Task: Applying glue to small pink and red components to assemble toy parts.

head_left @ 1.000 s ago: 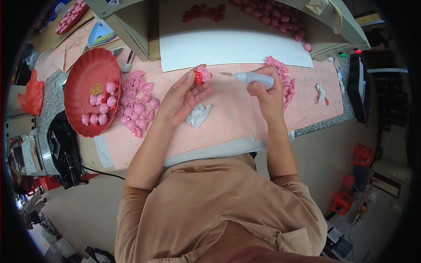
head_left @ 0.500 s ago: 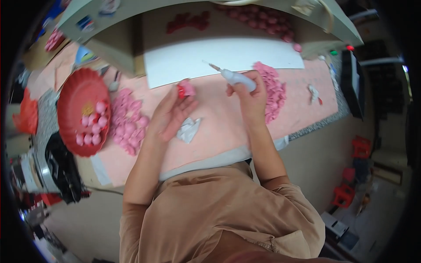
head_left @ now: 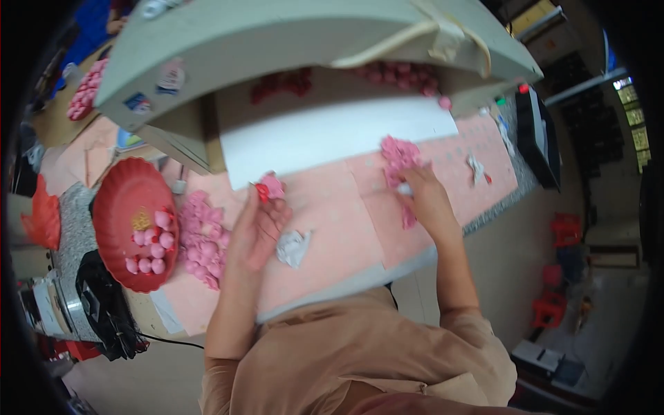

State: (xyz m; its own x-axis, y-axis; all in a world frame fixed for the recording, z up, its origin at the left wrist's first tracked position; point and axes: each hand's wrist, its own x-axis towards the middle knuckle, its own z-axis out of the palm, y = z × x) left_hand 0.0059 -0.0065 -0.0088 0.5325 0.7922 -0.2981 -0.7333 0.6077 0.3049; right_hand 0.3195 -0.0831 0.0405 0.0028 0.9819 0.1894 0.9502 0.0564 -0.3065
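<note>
Between the thumb and fingers of my left hand (head_left: pixel 261 225) is a small pink piece (head_left: pixel 274 185) with a red part. My right hand (head_left: pixel 425 197) is over the pink pieces (head_left: pixel 400 151) on the right of the pink mat. Its fingers are closed around a whitish squeeze bottle (head_left: pixel 404 188), which is mostly hidden by the hand. A crumpled white tissue (head_left: pixel 293 249) lies just right of my left hand. More pink pieces and balls (head_left: pixel 203 238) are heaped to the left of that hand.
At the left stands a red fluted tray (head_left: pixel 111 200) with pink balls and small yellowish bits. A grey-green housing (head_left: pixel 290 48) overhangs a white sheet (head_left: pixel 325 149), with pink balls and red pieces at its back. Right lies a tissue (head_left: pixel 476 168); a black box (head_left: pixel 538 138) stands beyond.
My right hand has moved from mid-air down to the right-hand pile, and the bottle's needle tip is now out of sight. My left hand still holds its piece. The whole view has shifted.
</note>
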